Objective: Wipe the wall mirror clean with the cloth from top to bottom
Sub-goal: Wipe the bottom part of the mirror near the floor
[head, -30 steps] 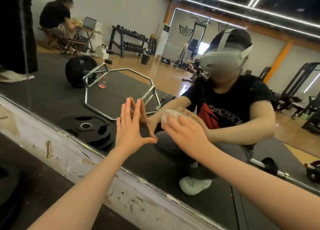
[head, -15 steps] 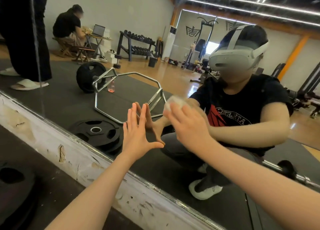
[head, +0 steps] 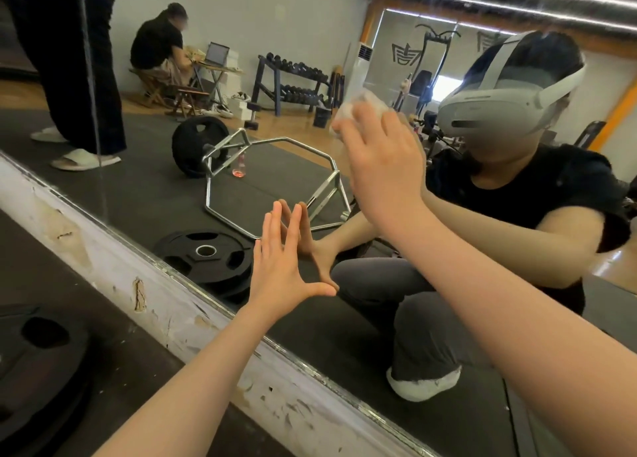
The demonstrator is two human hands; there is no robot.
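The wall mirror [head: 144, 194] fills most of the head view and reflects a gym and a crouching person in a headset. My left hand [head: 282, 267] lies flat against the glass low down, fingers straight and thumb spread. My right hand [head: 382, 160] is higher up and presses a small white cloth [head: 348, 106] onto the glass; only the cloth's upper edge shows past my fingers.
A chipped white ledge [head: 165, 305] runs along the mirror's bottom edge. A black weight plate [head: 38, 363] lies on the dark floor at the lower left. The reflection shows a hex bar, plates, a dumbbell rack, a standing person's legs and a seated person.
My right hand has slid the cloth upward on the glass, from beside my left hand to well above it. My left hand stays flat on the mirror. The view has shifted.
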